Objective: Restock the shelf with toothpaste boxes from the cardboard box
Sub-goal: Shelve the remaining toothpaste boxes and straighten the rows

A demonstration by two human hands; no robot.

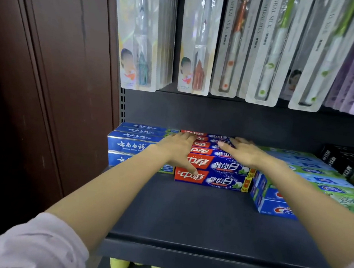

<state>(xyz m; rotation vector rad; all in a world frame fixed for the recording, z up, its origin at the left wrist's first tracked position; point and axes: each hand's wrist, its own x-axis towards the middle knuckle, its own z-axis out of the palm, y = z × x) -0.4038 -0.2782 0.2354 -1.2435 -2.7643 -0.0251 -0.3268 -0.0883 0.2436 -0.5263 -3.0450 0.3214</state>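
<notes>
Here both flat hands, left hand (178, 149) and right hand (244, 153), are pressing the red toothpaste boxes (214, 165) toward the far shelf (206, 222) back; next, I judge, fetching more from the unseen cardboard box.

at frame centre a stack of toothpaste boxes (213, 172) lies on the shelf (206, 220), with another box stack (135, 146) touching it on the left and a third stack (310, 185) on the right. the left hand (177, 150) and right hand (243, 152) rest on the centre stack's top. toothbrush packs (231, 41) hang across the upper frame above the stacks, and a wooden panel (53, 77) fills the left of the frame beside the shelf.
</notes>
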